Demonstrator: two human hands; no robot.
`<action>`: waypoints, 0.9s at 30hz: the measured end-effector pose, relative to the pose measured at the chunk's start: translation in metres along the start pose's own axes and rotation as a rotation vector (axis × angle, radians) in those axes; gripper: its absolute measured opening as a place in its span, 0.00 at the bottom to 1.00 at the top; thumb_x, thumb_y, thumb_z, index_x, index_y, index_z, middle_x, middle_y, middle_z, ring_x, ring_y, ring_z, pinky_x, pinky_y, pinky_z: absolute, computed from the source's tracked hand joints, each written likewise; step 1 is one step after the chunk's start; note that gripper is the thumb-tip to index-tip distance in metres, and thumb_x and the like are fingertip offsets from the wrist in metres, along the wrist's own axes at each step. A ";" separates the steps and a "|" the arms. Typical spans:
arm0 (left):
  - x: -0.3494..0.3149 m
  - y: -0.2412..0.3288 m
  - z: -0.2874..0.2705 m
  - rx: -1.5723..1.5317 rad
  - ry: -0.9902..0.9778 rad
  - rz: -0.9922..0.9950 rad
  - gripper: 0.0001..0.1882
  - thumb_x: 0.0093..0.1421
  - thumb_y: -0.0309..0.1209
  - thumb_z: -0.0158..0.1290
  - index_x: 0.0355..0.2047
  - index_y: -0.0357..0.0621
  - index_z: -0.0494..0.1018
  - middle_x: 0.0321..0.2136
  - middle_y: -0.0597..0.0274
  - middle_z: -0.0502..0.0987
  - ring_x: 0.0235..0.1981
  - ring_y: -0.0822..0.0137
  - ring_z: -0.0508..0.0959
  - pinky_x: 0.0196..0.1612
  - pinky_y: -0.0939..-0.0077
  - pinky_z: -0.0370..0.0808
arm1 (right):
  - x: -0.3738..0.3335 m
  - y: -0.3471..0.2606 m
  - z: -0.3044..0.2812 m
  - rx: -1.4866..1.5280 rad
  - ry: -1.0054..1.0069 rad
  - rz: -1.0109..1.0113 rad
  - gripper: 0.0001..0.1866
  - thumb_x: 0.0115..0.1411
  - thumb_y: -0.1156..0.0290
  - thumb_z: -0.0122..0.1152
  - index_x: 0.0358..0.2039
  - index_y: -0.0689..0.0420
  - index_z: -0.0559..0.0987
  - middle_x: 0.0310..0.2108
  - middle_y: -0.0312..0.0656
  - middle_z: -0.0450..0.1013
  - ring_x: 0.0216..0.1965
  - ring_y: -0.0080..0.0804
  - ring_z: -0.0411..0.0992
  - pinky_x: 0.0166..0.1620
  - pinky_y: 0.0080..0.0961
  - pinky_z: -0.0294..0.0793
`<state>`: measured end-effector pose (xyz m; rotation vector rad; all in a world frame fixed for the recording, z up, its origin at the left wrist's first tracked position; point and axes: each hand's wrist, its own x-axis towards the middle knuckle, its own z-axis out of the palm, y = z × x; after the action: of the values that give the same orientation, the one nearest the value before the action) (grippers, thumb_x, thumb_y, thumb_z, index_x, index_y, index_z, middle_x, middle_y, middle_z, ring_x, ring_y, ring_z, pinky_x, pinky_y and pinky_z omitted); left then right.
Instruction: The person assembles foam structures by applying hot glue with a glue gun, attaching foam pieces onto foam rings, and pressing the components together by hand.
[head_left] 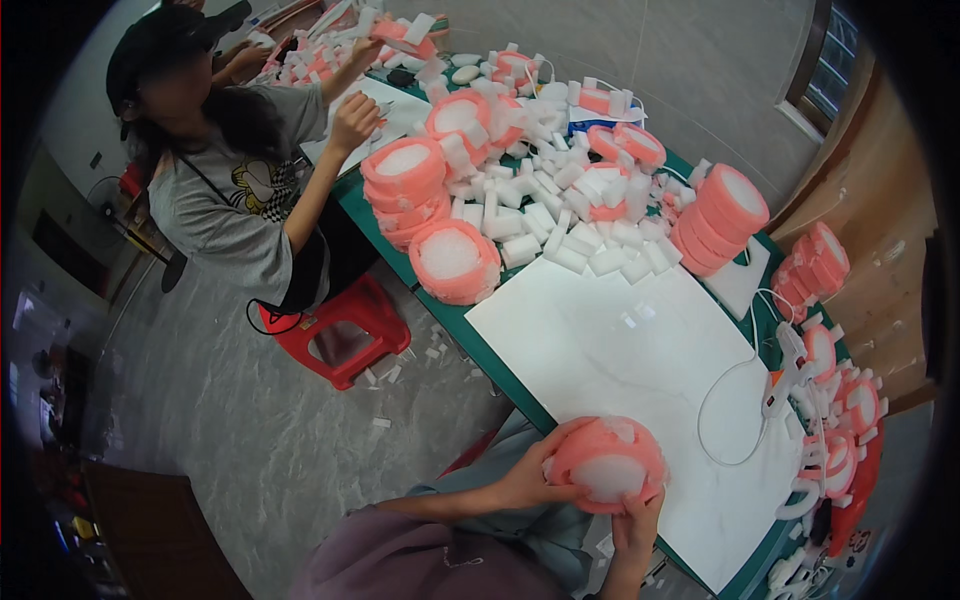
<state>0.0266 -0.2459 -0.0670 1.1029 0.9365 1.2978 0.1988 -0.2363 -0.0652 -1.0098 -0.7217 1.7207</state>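
Observation:
Between my two hands is a round foam piece [612, 470], a pink ring with a white centre, tilted toward me. My left hand [537, 476] is wrapped around its left side, with the thumb across the front. On the lower right edge, my right hand [638, 518] grips it with the thumb up against the rim; its other fingers are partly hidden behind the piece. The piece is held at the near edge of a white sheet [620, 340] lying on the green table.
White foam blocks [545, 220] lie heaped beyond the sheet. Stacks of pink rings [405, 190] stand left, with another stack [722, 215] right. A power strip [785, 375] and white cable [705, 410] lie on the right. A co-worker [240, 170] sits left by a red stool [345, 325].

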 end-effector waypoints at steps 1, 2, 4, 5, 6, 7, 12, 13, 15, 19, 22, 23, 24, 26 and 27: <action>0.000 0.001 0.000 -0.015 -0.034 -0.007 0.41 0.40 0.31 0.60 0.53 0.40 0.50 0.49 0.56 0.57 0.51 0.66 0.58 0.51 0.73 0.57 | -0.001 -0.004 0.003 0.099 0.001 0.014 0.37 0.37 0.77 0.61 0.49 0.61 0.56 0.45 0.45 0.60 0.47 0.36 0.61 0.49 0.32 0.62; 0.000 0.001 0.000 -0.030 -0.067 -0.014 0.41 0.40 0.31 0.60 0.53 0.40 0.50 0.49 0.56 0.58 0.51 0.65 0.59 0.51 0.73 0.57 | -0.002 -0.007 0.005 0.197 0.003 0.028 0.40 0.32 0.80 0.63 0.49 0.64 0.56 0.44 0.45 0.61 0.46 0.35 0.62 0.49 0.32 0.61; 0.001 -0.003 0.001 -0.034 -0.086 -0.005 0.41 0.40 0.31 0.60 0.53 0.40 0.50 0.49 0.56 0.57 0.51 0.65 0.58 0.51 0.73 0.57 | -0.003 -0.011 0.007 0.195 0.003 0.021 0.41 0.31 0.79 0.64 0.49 0.64 0.56 0.44 0.45 0.61 0.46 0.36 0.62 0.49 0.31 0.61; 0.002 -0.005 0.001 -0.037 -0.101 0.008 0.41 0.40 0.31 0.60 0.53 0.40 0.50 0.50 0.56 0.57 0.51 0.66 0.58 0.51 0.73 0.57 | -0.003 -0.011 0.007 0.193 -0.003 0.014 0.42 0.31 0.79 0.64 0.49 0.63 0.56 0.45 0.45 0.61 0.46 0.36 0.62 0.50 0.30 0.61; 0.003 -0.006 0.002 -0.039 -0.104 0.005 0.41 0.40 0.31 0.60 0.53 0.40 0.50 0.50 0.56 0.57 0.51 0.66 0.58 0.51 0.73 0.57 | -0.003 -0.011 0.007 0.193 0.001 0.014 0.42 0.31 0.79 0.64 0.49 0.63 0.56 0.45 0.45 0.61 0.46 0.36 0.62 0.50 0.30 0.61; 0.002 -0.005 0.003 -0.019 -0.079 0.024 0.41 0.40 0.31 0.60 0.53 0.40 0.51 0.49 0.56 0.58 0.51 0.65 0.59 0.51 0.73 0.58 | -0.003 -0.011 0.007 0.176 0.012 0.021 0.43 0.30 0.78 0.65 0.50 0.63 0.56 0.44 0.44 0.61 0.46 0.35 0.62 0.49 0.30 0.61; 0.003 0.004 -0.008 0.083 -0.070 0.115 0.39 0.40 0.31 0.59 0.52 0.40 0.52 0.46 0.54 0.64 0.46 0.65 0.66 0.48 0.73 0.62 | 0.005 -0.011 0.013 0.150 -0.061 -0.023 0.44 0.30 0.72 0.68 0.49 0.63 0.55 0.43 0.44 0.62 0.46 0.34 0.62 0.48 0.28 0.62; 0.004 0.005 -0.012 0.109 -0.120 0.094 0.39 0.40 0.31 0.58 0.52 0.40 0.52 0.44 0.53 0.66 0.44 0.64 0.68 0.47 0.73 0.63 | 0.006 -0.019 0.023 0.108 -0.084 -0.066 0.44 0.31 0.70 0.69 0.49 0.63 0.56 0.41 0.44 0.63 0.45 0.34 0.63 0.47 0.27 0.62; 0.008 0.009 -0.018 0.134 -0.169 0.070 0.38 0.40 0.31 0.58 0.52 0.40 0.53 0.42 0.53 0.68 0.42 0.64 0.70 0.45 0.73 0.65 | 0.011 -0.021 0.024 0.066 -0.107 -0.106 0.44 0.31 0.68 0.70 0.48 0.63 0.56 0.40 0.44 0.64 0.44 0.34 0.63 0.46 0.26 0.63; 0.003 0.014 -0.023 0.186 -0.299 0.108 0.37 0.41 0.29 0.57 0.52 0.41 0.53 0.40 0.54 0.69 0.40 0.65 0.70 0.44 0.73 0.66 | 0.014 -0.021 0.006 -0.095 -0.193 -0.183 0.43 0.32 0.63 0.70 0.47 0.62 0.58 0.40 0.45 0.65 0.42 0.32 0.65 0.43 0.24 0.66; -0.002 0.008 -0.021 0.083 -0.199 0.091 0.36 0.42 0.29 0.56 0.52 0.42 0.54 0.38 0.56 0.70 0.40 0.67 0.70 0.44 0.74 0.65 | 0.011 -0.026 0.010 -0.197 -0.269 -0.156 0.36 0.35 0.71 0.67 0.45 0.64 0.60 0.40 0.47 0.65 0.41 0.32 0.66 0.43 0.24 0.66; -0.002 0.008 -0.020 -0.009 -0.121 0.026 0.36 0.42 0.28 0.56 0.52 0.43 0.54 0.37 0.58 0.70 0.40 0.68 0.69 0.44 0.74 0.65 | 0.010 -0.027 0.012 -0.235 -0.305 -0.116 0.32 0.38 0.76 0.64 0.45 0.66 0.60 0.41 0.49 0.65 0.42 0.33 0.65 0.43 0.24 0.65; 0.000 0.009 -0.018 -0.010 -0.125 0.025 0.36 0.42 0.28 0.56 0.52 0.43 0.54 0.37 0.58 0.70 0.40 0.68 0.69 0.44 0.74 0.65 | 0.010 -0.026 0.011 -0.235 -0.301 -0.118 0.32 0.38 0.76 0.64 0.45 0.66 0.60 0.41 0.49 0.65 0.42 0.33 0.65 0.43 0.24 0.65; 0.004 0.014 -0.012 -0.077 -0.055 -0.034 0.35 0.42 0.29 0.57 0.51 0.43 0.55 0.36 0.60 0.70 0.39 0.69 0.69 0.45 0.75 0.64 | 0.009 -0.023 0.011 -0.224 -0.241 -0.120 0.29 0.40 0.81 0.60 0.45 0.65 0.61 0.41 0.50 0.65 0.42 0.32 0.65 0.43 0.23 0.66; 0.005 0.015 -0.010 -0.077 -0.055 -0.034 0.35 0.42 0.29 0.57 0.51 0.43 0.55 0.36 0.60 0.70 0.39 0.69 0.69 0.45 0.75 0.64 | 0.008 -0.022 0.011 -0.224 -0.241 -0.120 0.29 0.40 0.81 0.60 0.45 0.65 0.61 0.41 0.50 0.65 0.42 0.32 0.65 0.43 0.23 0.66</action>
<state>0.0136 -0.2409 -0.0550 1.0535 0.8542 1.2597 0.1975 -0.2215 -0.0440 -0.8962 -1.1283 1.6996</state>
